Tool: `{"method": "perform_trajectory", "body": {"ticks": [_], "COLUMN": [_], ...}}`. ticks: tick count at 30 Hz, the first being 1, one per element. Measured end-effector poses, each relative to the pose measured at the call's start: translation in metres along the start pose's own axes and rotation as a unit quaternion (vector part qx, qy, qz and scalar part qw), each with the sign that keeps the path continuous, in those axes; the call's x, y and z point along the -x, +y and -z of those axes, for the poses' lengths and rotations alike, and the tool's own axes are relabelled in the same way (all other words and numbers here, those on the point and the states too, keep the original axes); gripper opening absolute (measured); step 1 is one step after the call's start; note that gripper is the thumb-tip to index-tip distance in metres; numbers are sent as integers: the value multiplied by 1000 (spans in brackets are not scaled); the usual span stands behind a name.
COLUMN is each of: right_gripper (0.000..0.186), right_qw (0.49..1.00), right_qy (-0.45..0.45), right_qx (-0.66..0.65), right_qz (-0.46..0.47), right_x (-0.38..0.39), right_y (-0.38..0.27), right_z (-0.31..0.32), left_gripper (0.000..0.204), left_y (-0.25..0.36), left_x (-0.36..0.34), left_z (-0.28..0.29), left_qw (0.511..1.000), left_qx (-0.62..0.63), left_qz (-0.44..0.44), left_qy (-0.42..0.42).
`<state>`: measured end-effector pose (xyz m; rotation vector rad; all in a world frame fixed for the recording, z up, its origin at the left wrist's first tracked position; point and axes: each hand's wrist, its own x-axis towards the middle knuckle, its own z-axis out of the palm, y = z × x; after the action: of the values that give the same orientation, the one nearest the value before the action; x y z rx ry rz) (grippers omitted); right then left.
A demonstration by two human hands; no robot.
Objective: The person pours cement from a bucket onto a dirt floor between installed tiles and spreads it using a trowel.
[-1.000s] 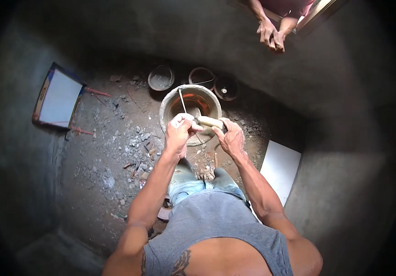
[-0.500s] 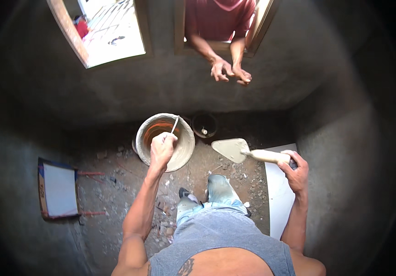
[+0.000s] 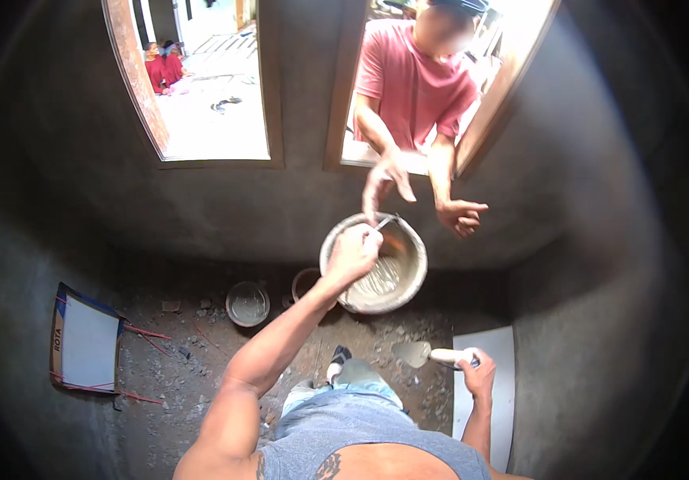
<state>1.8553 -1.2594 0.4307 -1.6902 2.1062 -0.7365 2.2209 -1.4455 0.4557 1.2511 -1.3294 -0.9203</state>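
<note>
Two grips show: left hand [image 3: 354, 258] closed on the handle [image 3: 387, 222] of a bucket [image 3: 419, 276], best held level; right hand [image 3: 480, 374] wrapped round a trowel [image 3: 444, 356], best held clear of it.

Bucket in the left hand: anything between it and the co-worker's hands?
Nothing visible. The bucket is in the left hand; one co-worker hand, blurred, overlaps its far edge in view, contact unclear. The other co-worker hand is beyond, to the right. The trowel in the right hand is well aside.
</note>
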Motion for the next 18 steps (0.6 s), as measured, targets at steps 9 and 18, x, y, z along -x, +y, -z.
{"method": "perform_trajectory", "body": {"ticks": [9, 18], "right_gripper": [28, 36], "right_qw": [998, 984], "right_qy": [-10, 76], "right_qx": [35, 32], "right_qz": [-45, -157], "right_x": [-223, -317], "right_y": [-159, -373], "right_z": [-147, -225], "left_gripper": [21, 37], "left_y": [-22, 4], "left_x": [-285, -531], "left_z": [95, 287], "left_qw": [990, 964], "left_qx": [49, 57], "left_qz": [-101, -259], "left_qy": [-88, 11]}}
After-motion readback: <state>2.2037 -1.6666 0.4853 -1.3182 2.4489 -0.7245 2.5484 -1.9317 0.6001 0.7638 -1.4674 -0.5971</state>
